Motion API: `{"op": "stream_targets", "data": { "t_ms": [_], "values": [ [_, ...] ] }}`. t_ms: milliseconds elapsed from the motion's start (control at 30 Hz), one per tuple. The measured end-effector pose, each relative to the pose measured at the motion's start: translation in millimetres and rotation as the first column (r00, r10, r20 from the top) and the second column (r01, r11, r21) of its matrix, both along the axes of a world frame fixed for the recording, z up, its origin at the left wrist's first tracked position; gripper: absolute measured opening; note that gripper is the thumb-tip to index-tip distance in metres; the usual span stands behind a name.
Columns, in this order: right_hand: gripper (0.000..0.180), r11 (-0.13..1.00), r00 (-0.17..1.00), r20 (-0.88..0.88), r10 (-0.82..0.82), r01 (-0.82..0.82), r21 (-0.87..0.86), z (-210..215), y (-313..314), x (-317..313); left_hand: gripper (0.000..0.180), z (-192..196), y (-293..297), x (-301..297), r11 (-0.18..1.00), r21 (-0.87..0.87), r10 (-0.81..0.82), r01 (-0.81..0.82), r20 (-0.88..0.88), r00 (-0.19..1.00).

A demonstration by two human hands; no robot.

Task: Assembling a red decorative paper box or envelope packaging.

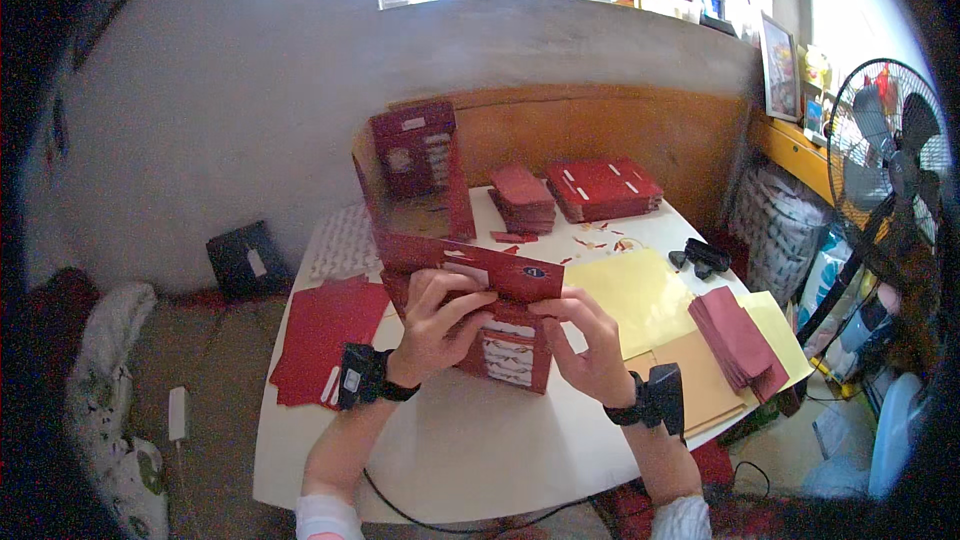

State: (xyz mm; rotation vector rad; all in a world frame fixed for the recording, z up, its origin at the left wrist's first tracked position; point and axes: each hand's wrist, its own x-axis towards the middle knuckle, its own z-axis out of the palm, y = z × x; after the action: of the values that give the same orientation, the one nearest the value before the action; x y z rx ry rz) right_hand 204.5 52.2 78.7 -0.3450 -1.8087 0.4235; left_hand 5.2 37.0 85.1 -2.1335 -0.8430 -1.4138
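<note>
A dark red cardboard box [515,358] stands on the white table in front of me, with its upper flaps unfolded and pale printed panels on its near side. My left hand [440,325] is closed at the left part of the near flap [505,270], fingers bent against the cardboard. At the flap's right end my right hand [588,345] pinches the edge between thumb and fingers. Behind the flap the box's brown inside shows, and a far flap [412,155] stands upright. Dark straps sit around both wrists.
Flat red sheets [325,345] lie left of the box. At the back are a small red stack [522,198] and a larger stack [604,188], with scraps nearby. Yellow sheets [630,295], folded maroon pieces [735,340] and a black object [705,258] lie right. A fan [890,145] stands beyond.
</note>
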Motion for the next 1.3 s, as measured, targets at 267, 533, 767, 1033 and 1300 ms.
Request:
{"op": "stream_targets", "data": {
  "t_ms": [267, 533, 767, 1033, 1300],
  "values": [
    [0.018, 0.997, 1.0, 0.027, 0.001, 0.001, -0.083, 2.5, 7.5, -14.8, 0.019, 4.9, 0.5, -1.1, 0.999, -0.023, 0.043, -0.042, 0.021, 0.999],
    [0.016, 0.993, 0.995, 0.006, -0.103, 0.103, -0.059, -2.8, 9.1, -19.6, 0.015, 3.0, -0.1, 3.7, 0.993, -0.085, 0.094, -0.087, 0.086, 0.992],
    [0.016, 0.992, 0.993, -0.017, -0.118, 0.119, 0.031, -1.8, 9.5, -17.9, 0.017, -3.3, 1.1, -13.5, 0.996, -0.005, 0.09, -0.09, 0.108, 0.99],
    [0.016, 0.996, 0.996, 0.013, -0.087, 0.086, 0.037, -4.9, 13.6, -12.8, 0.019, -6.0, 0.9, -38.0, 0.997, 0.008, 0.08, -0.081, 0.088, 0.993],
    [0.013, 0.994, 0.996, 0.007, -0.087, 0.087, -0.071, -5.7, 12.0, -21.6, 0.016, -10.2, -3.7, -32.8, 0.99, 0.031, 0.132, -0.136, 0.104, 0.986]
  ]
}}
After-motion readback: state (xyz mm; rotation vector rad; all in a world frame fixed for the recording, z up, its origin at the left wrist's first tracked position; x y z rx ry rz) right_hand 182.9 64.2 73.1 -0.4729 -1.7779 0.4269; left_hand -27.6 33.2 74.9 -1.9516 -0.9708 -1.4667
